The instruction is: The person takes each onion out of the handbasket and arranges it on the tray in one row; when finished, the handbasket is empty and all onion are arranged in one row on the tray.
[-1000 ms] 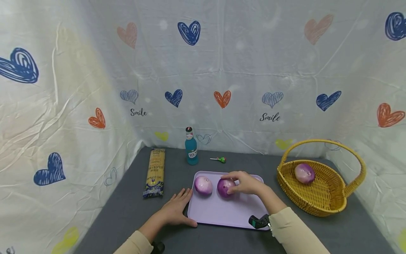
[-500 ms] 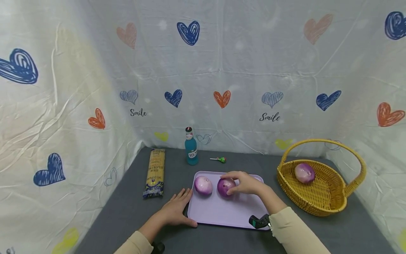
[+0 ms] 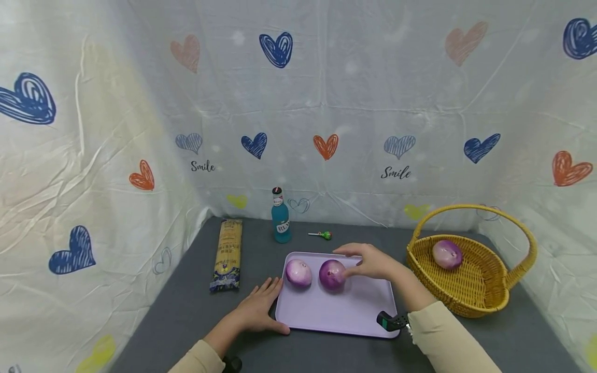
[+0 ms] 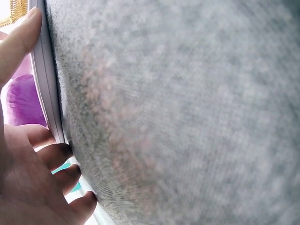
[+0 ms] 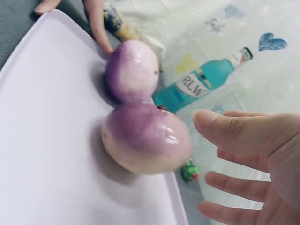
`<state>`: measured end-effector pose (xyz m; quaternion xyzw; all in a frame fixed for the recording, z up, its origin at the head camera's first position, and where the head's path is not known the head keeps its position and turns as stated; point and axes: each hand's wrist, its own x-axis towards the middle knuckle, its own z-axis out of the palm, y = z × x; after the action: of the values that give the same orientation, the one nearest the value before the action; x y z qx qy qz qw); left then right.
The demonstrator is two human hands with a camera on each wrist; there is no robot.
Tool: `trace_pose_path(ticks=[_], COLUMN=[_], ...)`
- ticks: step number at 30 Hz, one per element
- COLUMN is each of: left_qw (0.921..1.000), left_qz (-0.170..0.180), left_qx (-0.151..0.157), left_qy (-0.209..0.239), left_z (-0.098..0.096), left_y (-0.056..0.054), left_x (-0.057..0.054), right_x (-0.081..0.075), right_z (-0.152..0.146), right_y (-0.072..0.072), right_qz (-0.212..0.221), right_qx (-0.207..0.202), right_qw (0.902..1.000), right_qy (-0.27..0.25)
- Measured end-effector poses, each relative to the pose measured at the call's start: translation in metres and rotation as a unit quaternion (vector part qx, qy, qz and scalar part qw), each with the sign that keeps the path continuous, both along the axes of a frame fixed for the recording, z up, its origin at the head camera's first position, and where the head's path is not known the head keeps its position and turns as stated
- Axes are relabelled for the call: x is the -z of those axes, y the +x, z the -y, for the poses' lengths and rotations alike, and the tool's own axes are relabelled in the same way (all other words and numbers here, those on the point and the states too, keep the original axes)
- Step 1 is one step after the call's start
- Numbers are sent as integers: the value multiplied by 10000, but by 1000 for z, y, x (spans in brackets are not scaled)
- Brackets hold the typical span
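On the lilac tray [image 3: 336, 313] sit two purple onions side by side, a paler left onion [image 3: 298, 273] and a darker right onion [image 3: 331, 275]. My right hand [image 3: 372, 263] is just to the right of the darker onion. In the right wrist view its fingers are spread and a gap shows between the thumb and that onion [image 5: 146, 140]. My left hand [image 3: 259, 309] touches the tray's left edge with thumb and fingers spread; the left wrist view shows the tray rim [image 4: 47, 89] against the hand.
A yellow wicker basket [image 3: 471, 305] with a tall handle stands at the right and has another onion [image 3: 448, 254] in it. Behind the tray are a blue bottle [image 3: 281, 220] and a lollipop [image 3: 322, 235]. A yellow noodle packet [image 3: 228, 254] lies at the left.
My right hand has let go of the darker onion and moved slightly right, its fingers spreading. Both onions stay on the tray. My left hand has not moved.
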<state>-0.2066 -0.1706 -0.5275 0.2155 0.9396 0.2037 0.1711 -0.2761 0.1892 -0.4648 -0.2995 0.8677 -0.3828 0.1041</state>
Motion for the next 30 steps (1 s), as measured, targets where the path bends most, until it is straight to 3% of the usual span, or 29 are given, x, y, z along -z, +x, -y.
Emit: trace_pose_path(ticks=[11, 19, 30], left_qw=[10000, 10000, 10000], left_qz=[24, 17, 14], left_qx=[6, 18, 10], left_qy=[-2, 33, -13], left_z=[-2, -1, 0], left_y=[0, -1, -1], left_x=[0, 1, 1], right_x=[-23, -46, -56], right_z=[-33, -61, -92], right_y=[4, 1, 4], right_qz=[191, 565, 944], right_qx=[-165, -421, -257], right_qw=[9996, 9939, 9910], right_qy=[155, 847, 918])
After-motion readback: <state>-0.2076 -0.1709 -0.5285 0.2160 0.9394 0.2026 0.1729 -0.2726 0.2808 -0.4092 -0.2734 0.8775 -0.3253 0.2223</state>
